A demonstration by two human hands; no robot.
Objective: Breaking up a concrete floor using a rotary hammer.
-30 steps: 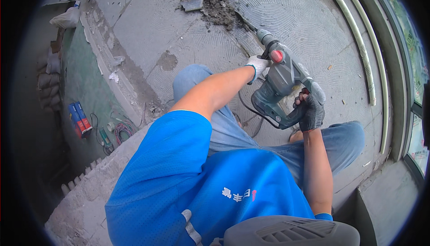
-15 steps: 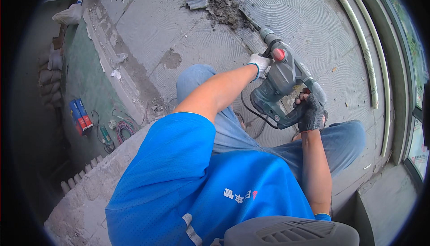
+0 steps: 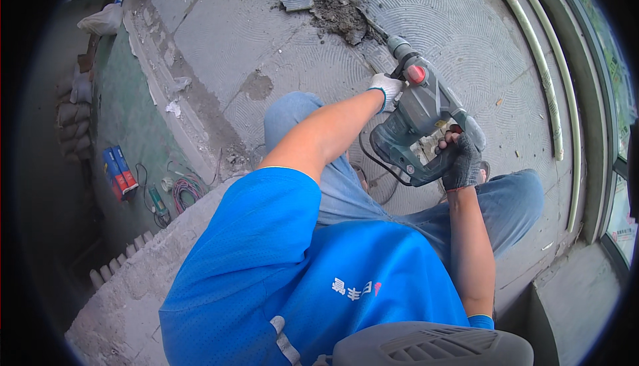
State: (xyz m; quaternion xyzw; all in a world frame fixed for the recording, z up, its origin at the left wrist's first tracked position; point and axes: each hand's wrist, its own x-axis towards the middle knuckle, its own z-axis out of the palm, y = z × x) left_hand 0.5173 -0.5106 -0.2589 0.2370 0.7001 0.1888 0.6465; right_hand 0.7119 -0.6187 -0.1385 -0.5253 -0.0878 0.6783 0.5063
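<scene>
A grey-green rotary hammer drill [image 3: 421, 106] with a red knob lies across the space in front of my legs. In a white glove, my left hand [image 3: 389, 90] wraps round its front side handle. My right hand [image 3: 462, 159], in a dark glove with bare fingertips, is closed round the rear handle. The chisel bit [image 3: 374, 26] points to the far left, its tip at the edge of broken mortar rubble [image 3: 336, 9]. Beside the rubble lies a loose ridged tile piece [image 3: 297, 1]. A black cord [image 3: 373, 156] loops from the drill's base.
Ridged grey floor [image 3: 466, 39] surrounds the rubble. Two long pale pipes [image 3: 542, 73] run along the window side at the right. On the left, past a rough ledge, blue-and-red boxes [image 3: 120, 169], a green tool [image 3: 158, 201] and coiled cables [image 3: 190, 193] rest on a green surface.
The drill has shifted slightly, its rear end rising a little in the picture with my hands. Both grips are unchanged, and the rubble looks nearly the same.
</scene>
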